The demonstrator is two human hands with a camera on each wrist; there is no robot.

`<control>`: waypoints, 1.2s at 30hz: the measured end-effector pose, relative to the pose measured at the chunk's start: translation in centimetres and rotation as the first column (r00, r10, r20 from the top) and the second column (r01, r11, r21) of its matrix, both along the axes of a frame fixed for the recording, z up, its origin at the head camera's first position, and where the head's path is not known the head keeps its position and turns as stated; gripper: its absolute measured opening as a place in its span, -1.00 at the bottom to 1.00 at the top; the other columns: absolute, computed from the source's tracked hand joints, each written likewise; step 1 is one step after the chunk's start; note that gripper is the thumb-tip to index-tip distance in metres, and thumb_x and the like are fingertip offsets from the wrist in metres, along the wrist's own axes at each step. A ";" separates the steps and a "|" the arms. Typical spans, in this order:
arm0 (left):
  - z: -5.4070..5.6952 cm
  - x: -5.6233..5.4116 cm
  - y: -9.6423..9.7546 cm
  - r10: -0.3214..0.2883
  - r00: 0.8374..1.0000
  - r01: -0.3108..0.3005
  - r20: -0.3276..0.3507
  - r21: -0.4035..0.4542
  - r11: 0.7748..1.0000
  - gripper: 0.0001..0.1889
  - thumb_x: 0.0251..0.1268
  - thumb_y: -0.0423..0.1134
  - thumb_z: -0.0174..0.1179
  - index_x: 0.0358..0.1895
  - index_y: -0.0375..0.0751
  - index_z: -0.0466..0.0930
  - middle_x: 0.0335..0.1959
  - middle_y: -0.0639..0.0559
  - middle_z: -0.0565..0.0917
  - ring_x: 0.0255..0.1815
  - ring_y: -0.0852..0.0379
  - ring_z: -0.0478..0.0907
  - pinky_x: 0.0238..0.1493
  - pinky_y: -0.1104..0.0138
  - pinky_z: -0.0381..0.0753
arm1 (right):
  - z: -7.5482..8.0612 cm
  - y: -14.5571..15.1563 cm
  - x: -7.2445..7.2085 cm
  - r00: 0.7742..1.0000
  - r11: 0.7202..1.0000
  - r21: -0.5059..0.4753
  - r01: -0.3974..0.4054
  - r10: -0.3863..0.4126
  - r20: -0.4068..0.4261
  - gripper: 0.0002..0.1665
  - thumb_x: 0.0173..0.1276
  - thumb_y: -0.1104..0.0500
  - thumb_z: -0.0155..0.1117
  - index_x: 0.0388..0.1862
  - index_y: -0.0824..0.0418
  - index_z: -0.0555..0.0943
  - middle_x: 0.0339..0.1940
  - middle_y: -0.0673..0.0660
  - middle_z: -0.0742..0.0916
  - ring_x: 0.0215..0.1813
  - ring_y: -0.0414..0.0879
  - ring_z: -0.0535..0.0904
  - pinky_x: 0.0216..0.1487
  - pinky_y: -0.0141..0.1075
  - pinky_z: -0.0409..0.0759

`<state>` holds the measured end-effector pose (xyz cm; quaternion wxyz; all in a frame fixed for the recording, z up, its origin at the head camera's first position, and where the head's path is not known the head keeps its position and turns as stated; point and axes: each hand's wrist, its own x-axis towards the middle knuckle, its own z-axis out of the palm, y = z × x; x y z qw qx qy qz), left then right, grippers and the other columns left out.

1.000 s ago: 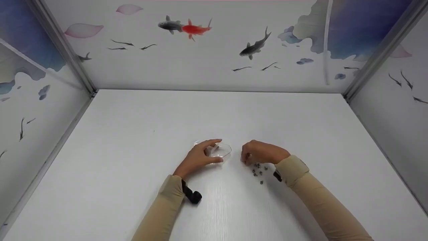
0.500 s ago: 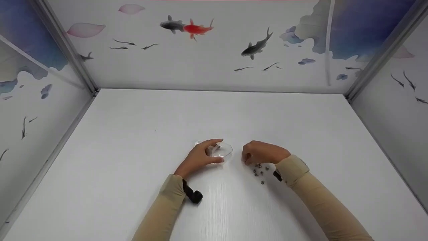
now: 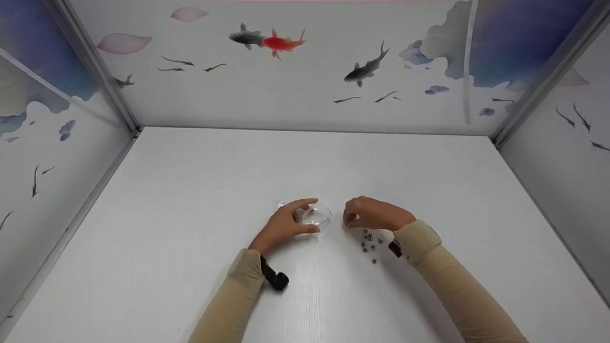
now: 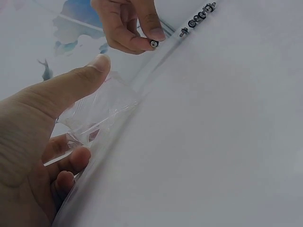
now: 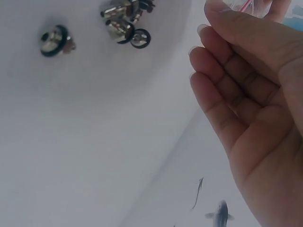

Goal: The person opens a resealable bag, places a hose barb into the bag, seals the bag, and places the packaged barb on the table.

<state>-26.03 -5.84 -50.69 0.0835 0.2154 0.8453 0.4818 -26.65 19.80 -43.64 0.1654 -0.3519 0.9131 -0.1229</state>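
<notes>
My left hand (image 3: pixel 283 221) holds a clear plastic bag (image 4: pixel 106 104), thumb at one side and fingers at the other, its mouth spread toward the right hand. No small part shows inside it. To the right, my right hand (image 3: pixel 374 213) pinches a small metal fitting with a black ring (image 4: pixel 154 43) between thumb and forefinger, close to the bag's mouth. In the right wrist view the other fingers (image 5: pixel 208 90) are bent, and the pinched fitting is hidden. Several like metal fittings (image 3: pixel 369 237) lie loose on the table, below and right of that hand.
The white table (image 3: pixel 190 267) is walled at the back and both sides by panels (image 3: pixel 305 95) printed with fish and petals. Black wrist mounts (image 3: pixel 277 280) stick out from both tan sleeves, the left one low over the table.
My right hand has lifted slightly away from the loose fittings with one pinched in its fingers. The left hand and the bag stay nearly in place.
</notes>
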 end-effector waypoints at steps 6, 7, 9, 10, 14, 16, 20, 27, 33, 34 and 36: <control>0.0 0.0 0.0 -0.006 1.000 0.006 0.006 0.017 1.000 -0.24 -0.04 0.11 0.45 0.33 0.22 0.41 0.14 0.11 0.56 -0.20 0.15 0.41 -0.05 0.25 0.39 | 0.4 -0.3 -0.1 0.998 0.997 -0.056 -0.050 0.047 -0.052 -0.88 0.28 0.26 0.32 -0.22 0.20 0.74 -0.24 0.03 0.73 -0.15 -0.12 0.59 -0.01 -0.19 0.58; 0.0 0.0 0.0 -0.007 1.000 0.006 0.009 0.015 1.000 -0.24 -0.04 0.12 0.45 0.34 0.22 0.41 0.14 0.11 0.56 -0.21 0.14 0.41 -0.06 0.25 0.39 | 0.4 -0.3 -0.2 0.997 0.996 -0.062 -0.057 0.053 -0.059 -0.88 0.28 0.26 0.32 -0.22 0.21 0.74 -0.24 0.03 0.73 -0.15 -0.12 0.60 -0.02 -0.20 0.58; 0.0 0.1 0.0 -0.003 1.000 0.003 0.015 0.005 1.000 -0.24 -0.03 0.13 0.44 0.34 0.23 0.40 0.15 0.11 0.55 -0.18 0.14 0.41 -0.04 0.23 0.39 | 0.5 -0.4 -0.2 0.995 0.994 -0.078 -0.072 0.066 -0.073 -0.87 0.28 0.26 0.32 -0.21 0.22 0.74 -0.24 0.04 0.73 -0.15 -0.11 0.60 -0.02 -0.20 0.58; 0.0 0.1 0.0 -0.002 1.000 0.002 0.017 0.002 1.000 -0.24 -0.03 0.13 0.44 0.34 0.23 0.40 0.16 0.11 0.55 -0.17 0.13 0.42 -0.03 0.22 0.39 | 0.5 -0.5 -0.2 0.994 0.993 -0.085 -0.077 0.071 -0.078 -0.87 0.28 0.26 0.32 -0.22 0.23 0.73 -0.25 0.05 0.73 -0.15 -0.10 0.60 -0.02 -0.20 0.58; -0.1 0.0 0.1 0.000 1.000 0.001 0.018 -0.008 1.000 -0.24 -0.02 0.10 0.44 0.34 0.23 0.40 0.17 0.10 0.54 -0.10 0.13 0.43 0.04 0.18 0.40 | 0.7 -0.7 -0.5 0.992 0.989 -0.116 -0.095 0.084 -0.093 -0.88 0.28 0.28 0.32 -0.22 0.24 0.73 -0.24 0.06 0.73 -0.14 -0.08 0.61 -0.02 -0.19 0.59; 0.0 0.0 0.2 -0.002 1.000 0.002 0.014 -0.006 1.000 -0.24 -0.02 0.09 0.45 0.35 0.22 0.40 0.17 0.09 0.55 -0.10 0.13 0.43 0.03 0.19 0.40 | 0.7 -0.8 -0.6 0.992 0.987 -0.125 -0.098 0.086 -0.098 -0.87 0.28 0.29 0.32 -0.21 0.25 0.73 -0.24 0.07 0.73 -0.13 -0.08 0.62 -0.01 -0.18 0.59; 0.0 -0.1 0.1 -0.002 1.000 0.002 0.005 -0.009 1.000 -0.24 -0.02 0.10 0.45 0.34 0.20 0.40 0.15 0.07 0.56 -0.19 0.13 0.43 -0.07 0.22 0.42 | 0.9 -1.4 -0.9 0.990 0.983 -0.149 -0.109 0.094 -0.108 -0.87 0.27 0.30 0.32 -0.21 0.25 0.73 -0.23 0.08 0.74 -0.12 -0.07 0.62 -0.01 -0.16 0.60; 0.0 -0.1 0.1 -0.005 1.000 0.005 -0.001 -0.017 1.000 -0.25 -0.01 0.08 0.44 0.35 0.19 0.40 0.15 0.07 0.55 -0.24 0.14 0.41 -0.14 0.25 0.41 | 1.1 -2.4 -1.2 0.989 0.978 -0.170 -0.117 0.100 -0.108 -0.86 0.28 0.30 0.32 -0.20 0.28 0.73 -0.24 0.11 0.73 -0.13 -0.05 0.63 -0.02 -0.13 0.60; 0.0 -0.1 0.1 -0.005 1.000 0.005 -0.003 -0.009 1.000 -0.24 -0.02 0.11 0.44 0.34 0.17 0.40 0.14 0.06 0.56 -0.26 0.14 0.40 -0.16 0.26 0.40 | 0.9 -2.9 -1.4 0.989 0.981 -0.162 -0.105 0.086 -0.118 -0.85 0.28 0.29 0.32 -0.18 0.28 0.73 -0.23 0.11 0.72 -0.12 -0.05 0.62 -0.01 -0.13 0.60; 0.0 -0.1 0.1 -0.007 1.000 0.007 -0.002 -0.010 1.000 -0.24 -0.02 0.11 0.44 0.35 0.17 0.40 0.14 0.06 0.56 -0.27 0.14 0.40 -0.17 0.26 0.40 | 0.9 -3.0 -1.4 0.989 0.981 -0.162 -0.102 0.083 -0.121 -0.84 0.28 0.29 0.32 -0.18 0.27 0.73 -0.23 0.11 0.72 -0.12 -0.05 0.62 -0.01 -0.14 0.60; 0.1 -0.1 0.1 -0.009 1.000 0.009 0.001 -0.011 1.000 -0.23 -0.02 0.12 0.44 0.35 0.18 0.40 0.14 0.06 0.55 -0.27 0.14 0.40 -0.17 0.26 0.40 | 0.8 -3.1 -1.5 0.988 0.981 -0.164 -0.102 0.082 -0.128 -0.84 0.27 0.28 0.33 -0.18 0.27 0.73 -0.23 0.11 0.72 -0.13 -0.06 0.62 -0.01 -0.14 0.60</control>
